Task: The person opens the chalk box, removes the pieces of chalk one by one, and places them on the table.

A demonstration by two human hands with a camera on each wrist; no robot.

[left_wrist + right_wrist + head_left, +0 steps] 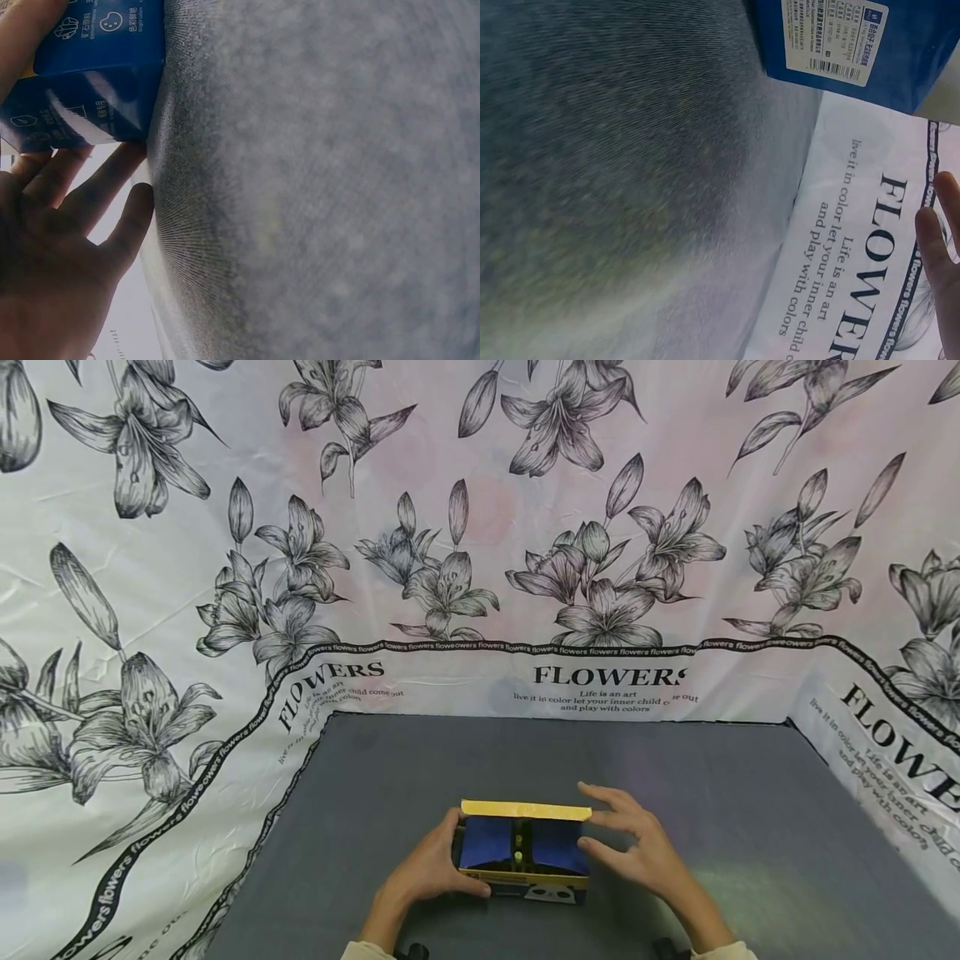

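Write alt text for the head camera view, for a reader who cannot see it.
A person's left hand holds the left end of a blue and yellow box on a grey table, while the right hand hovers at its right end with fingers spread. White cloth printed with lilies and the word FLOWERS walls in the table.

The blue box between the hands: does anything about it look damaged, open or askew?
The box lies square on the grey mat, top flap raised. No damage or spill shows.

Grey cloth mat [750, 827] covers tabletop; white backdrop [480, 527] with black lily prints and "FLOWERS" lettering surrounds it.
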